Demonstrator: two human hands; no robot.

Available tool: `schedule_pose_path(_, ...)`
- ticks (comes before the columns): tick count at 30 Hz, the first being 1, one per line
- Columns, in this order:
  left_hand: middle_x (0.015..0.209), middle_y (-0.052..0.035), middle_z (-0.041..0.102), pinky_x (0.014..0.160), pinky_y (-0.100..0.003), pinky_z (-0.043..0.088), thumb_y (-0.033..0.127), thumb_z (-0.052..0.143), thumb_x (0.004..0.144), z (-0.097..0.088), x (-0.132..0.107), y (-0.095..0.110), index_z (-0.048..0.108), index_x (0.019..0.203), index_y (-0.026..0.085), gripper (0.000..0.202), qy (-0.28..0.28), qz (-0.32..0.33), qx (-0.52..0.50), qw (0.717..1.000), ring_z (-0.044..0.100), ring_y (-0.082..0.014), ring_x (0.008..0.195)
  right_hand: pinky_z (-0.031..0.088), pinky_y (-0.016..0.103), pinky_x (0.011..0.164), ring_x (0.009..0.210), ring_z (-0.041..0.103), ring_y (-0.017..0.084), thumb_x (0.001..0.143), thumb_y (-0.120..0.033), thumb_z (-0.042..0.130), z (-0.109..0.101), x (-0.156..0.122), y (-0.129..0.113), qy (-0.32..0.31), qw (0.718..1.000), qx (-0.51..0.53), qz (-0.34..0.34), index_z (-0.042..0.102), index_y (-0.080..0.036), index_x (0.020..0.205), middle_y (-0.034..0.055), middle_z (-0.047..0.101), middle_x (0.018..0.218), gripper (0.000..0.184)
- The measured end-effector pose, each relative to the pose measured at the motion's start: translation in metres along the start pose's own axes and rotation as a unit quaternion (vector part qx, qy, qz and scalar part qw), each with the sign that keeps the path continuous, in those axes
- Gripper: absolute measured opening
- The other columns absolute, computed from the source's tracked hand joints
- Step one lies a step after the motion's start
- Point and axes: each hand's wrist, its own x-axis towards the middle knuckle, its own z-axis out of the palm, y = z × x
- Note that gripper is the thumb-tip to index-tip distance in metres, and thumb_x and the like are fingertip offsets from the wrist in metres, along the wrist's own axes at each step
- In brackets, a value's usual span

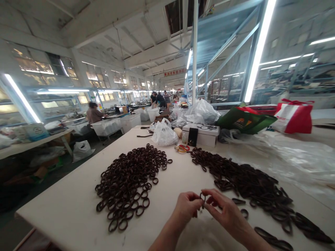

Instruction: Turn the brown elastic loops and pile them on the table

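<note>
Left hand (186,206) pinches one side of a small dark loop (205,199) held upright over the counter (78,205), while the right hand (221,208) pinches the other, and should either fingertip grip slacken, the loop could slip and drop near the dark heap (244,177) farther right.

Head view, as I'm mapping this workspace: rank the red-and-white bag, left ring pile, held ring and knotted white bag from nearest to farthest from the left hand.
From the left hand:
1. Held ring: in its grasp.
2. Left ring pile: to its left.
3. Knotted white bag: ahead, slightly left.
4. Red-and-white bag: far right.
</note>
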Motion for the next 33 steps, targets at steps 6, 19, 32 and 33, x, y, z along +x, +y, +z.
schedule_pose_path(6, 0.049, 0.0022, 0.05, 0.036, -0.02, 0.022, 0.034, 0.063, 0.059, -0.003, -0.004, 0.008, 0.064, 0.071, 0.011, 0.026, -0.019, -0.016, -0.042, 0.999, 0.037, -0.0073, 0.036, 0.051, 0.031, 0.082, 0.092, 0.061, 0.019, 0.076, -0.02, 0.063, 0.008, -0.002, 0.005, 0.014, 0.994, -0.083, -0.069, 0.052, -0.026, 0.128, 0.0056, 0.06, 0.112, 0.053)
schedule_pose_path(19, 0.055, 0.0009, 0.051, 0.039, -0.021, 0.019, 0.044, 0.072, 0.062, -0.006, -0.003, 0.004, 0.059, 0.071, 0.01, 0.037, -0.017, 0.0, -0.124, 0.992, 0.036, -0.0054, 0.038, 0.048, 0.027, 0.067, 0.07, 0.057, 0.015, 0.091, -0.035, 0.05, 0.01, 0.0, 0.002, 0.009, 0.999, -0.029, -0.04, 0.061, -0.023, 0.116, 0.0037, 0.059, 0.086, 0.03)
schedule_pose_path(32, 0.053, 0.0026, 0.051, 0.039, -0.019, 0.029, 0.031, 0.07, 0.055, 0.004, -0.001, 0.0, 0.052, 0.067, 0.015, 0.027, 0.017, 0.046, -0.052, 0.997, 0.041, -0.008, 0.04, 0.047, 0.024, 0.064, 0.069, 0.061, 0.014, 0.064, -0.041, 0.074, 0.032, 0.005, 0.015, 0.007, 0.873, 0.419, 0.249, 0.066, -0.018, 0.092, 0.0014, 0.066, 0.078, 0.037)
schedule_pose_path(33, 0.053, 0.0023, 0.052, 0.039, -0.019, 0.03, 0.031, 0.069, 0.055, 0.005, -0.001, 0.0, 0.052, 0.068, 0.015, 0.027, 0.013, 0.046, -0.048, 0.998, 0.042, -0.0082, 0.04, 0.048, 0.024, 0.067, 0.071, 0.062, 0.014, 0.064, -0.042, 0.074, 0.031, 0.006, 0.018, 0.018, 0.867, 0.426, 0.256, 0.065, -0.019, 0.091, 0.0015, 0.066, 0.08, 0.036)
